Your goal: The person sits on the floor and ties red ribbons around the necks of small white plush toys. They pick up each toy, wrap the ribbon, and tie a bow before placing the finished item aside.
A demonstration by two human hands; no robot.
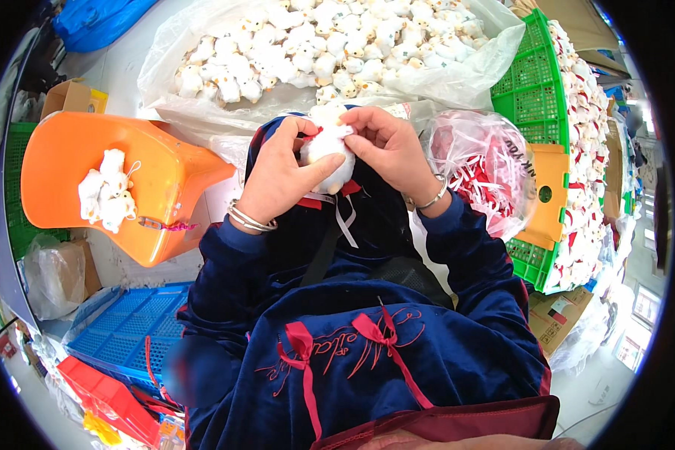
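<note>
Over my lap, both hands are on a small white plush toy [331, 159]. My left hand [283, 169] wraps its left side, thumb across the body and fingertips by a bit of red at the neck. The thumb and forefinger of my right hand [388, 144] pinch a small white piece at the toy's neck; whether it is ribbon or plush I cannot make out. The toy's upper end is partly behind my fingers. Below it, a loose white ribbon [346, 222] and some red strips lie on my dark blue clothing.
Ahead, a big clear plastic sheet [165, 64] holds many white plush toys. An orange stool [52, 169] on the left carries several plush toys and small snips [154, 223]. To the right are a bag of red and white ribbons [484, 176] and a green crate [529, 71].
</note>
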